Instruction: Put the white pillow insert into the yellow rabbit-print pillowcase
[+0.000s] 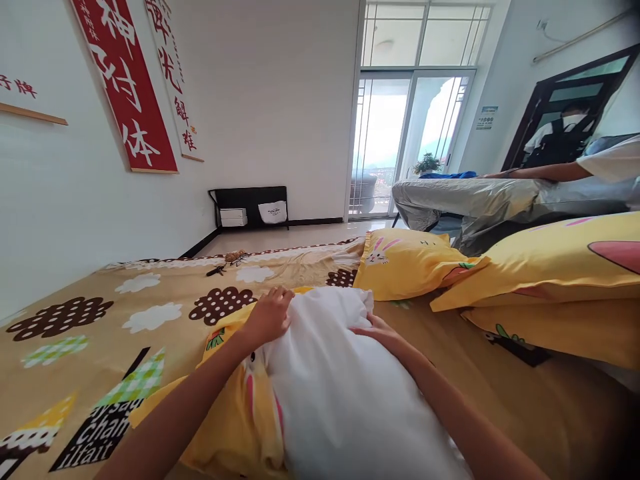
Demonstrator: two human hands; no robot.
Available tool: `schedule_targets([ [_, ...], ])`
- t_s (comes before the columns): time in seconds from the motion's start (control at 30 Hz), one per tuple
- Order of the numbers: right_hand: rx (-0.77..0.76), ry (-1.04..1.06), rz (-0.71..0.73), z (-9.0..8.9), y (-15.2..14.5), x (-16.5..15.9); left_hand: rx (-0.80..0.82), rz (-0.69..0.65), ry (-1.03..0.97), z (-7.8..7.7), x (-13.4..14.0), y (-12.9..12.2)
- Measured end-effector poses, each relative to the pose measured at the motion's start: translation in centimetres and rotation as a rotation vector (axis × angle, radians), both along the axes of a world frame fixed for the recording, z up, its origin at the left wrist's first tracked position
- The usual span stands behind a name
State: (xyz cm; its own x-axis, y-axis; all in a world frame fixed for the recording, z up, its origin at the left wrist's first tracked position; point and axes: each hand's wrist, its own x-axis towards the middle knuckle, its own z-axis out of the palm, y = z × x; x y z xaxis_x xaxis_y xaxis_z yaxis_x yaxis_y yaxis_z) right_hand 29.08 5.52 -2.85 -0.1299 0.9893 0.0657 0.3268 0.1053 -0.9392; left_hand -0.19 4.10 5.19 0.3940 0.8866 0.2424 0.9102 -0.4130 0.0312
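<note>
A plump white pillow lies in front of me, partly over a yellow pillowcase with a rabbit print. At the pillow's far left edge, my left hand has its fingers curled over the white fabric, close to the pillowcase. My right hand pinches the pillow near its far right corner. A strip of yellow cloth shows beyond the pillow's far edge. The fingertips of both hands are partly hidden in the fabric.
Beneath lies a patterned tan bedsheet. Yellow rabbit-print pillows lie at right. A small dark object rests near the bed's far edge. Beyond are a black rack and a plastic-covered table with a person's arm on it. Another person stands by the doorway.
</note>
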Motion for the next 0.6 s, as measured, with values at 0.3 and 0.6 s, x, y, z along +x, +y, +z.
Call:
schedule_targets([
  [0.3,0.230,-0.038,0.189,0.4,-4.6,-6.7,-0.173,0.204,0.114,-2.0,0.7,6.8],
  [0.6,0.178,0.108,0.435,3.8,-6.9,-9.1,-0.154,-0.108,-0.188,2.5,8.9,9.1],
])
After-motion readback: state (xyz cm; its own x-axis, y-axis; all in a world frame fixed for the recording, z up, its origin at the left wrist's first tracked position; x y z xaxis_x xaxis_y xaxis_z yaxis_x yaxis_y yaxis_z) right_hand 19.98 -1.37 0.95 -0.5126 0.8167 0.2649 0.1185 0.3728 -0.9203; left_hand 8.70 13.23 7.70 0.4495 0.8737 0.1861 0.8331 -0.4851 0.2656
